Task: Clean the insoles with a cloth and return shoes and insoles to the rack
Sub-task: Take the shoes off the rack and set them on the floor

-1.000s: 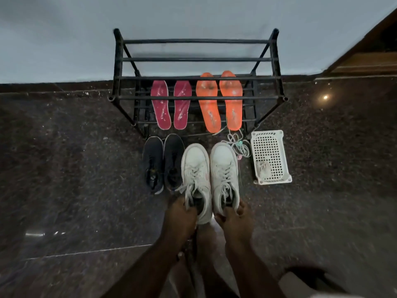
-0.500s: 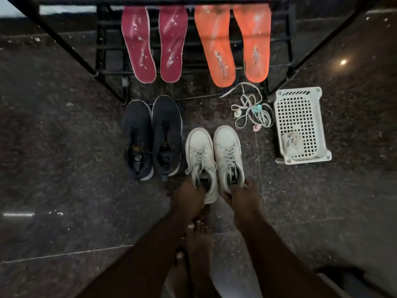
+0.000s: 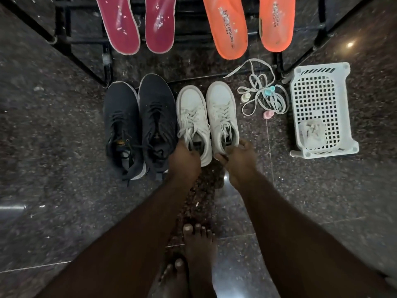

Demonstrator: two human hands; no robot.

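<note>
Two white sneakers stand side by side on the dark floor. My left hand [image 3: 184, 160] grips the heel collar of the left white sneaker [image 3: 193, 117], and my right hand [image 3: 236, 158] grips the heel of the right white sneaker [image 3: 222, 110]. A pair of black sneakers [image 3: 139, 125] sits just left of them. On the black rack [image 3: 64, 39] lean two dusty maroon insoles [image 3: 137, 22] and two orange insoles [image 3: 249, 24]. A crumpled grey cloth [image 3: 312, 134] lies in the white basket [image 3: 318, 78] at the right.
Loose white laces [image 3: 262, 93] with small pastel caps lie between the white sneakers and the basket. The rack's legs slant out to both sides. My bare feet [image 3: 193, 254] stand on the granite floor below the hands.
The view has dropped and moved closer to the floor; the rack's top bars are out of frame. Both hands have kept their hold on the white sneakers' heels.
</note>
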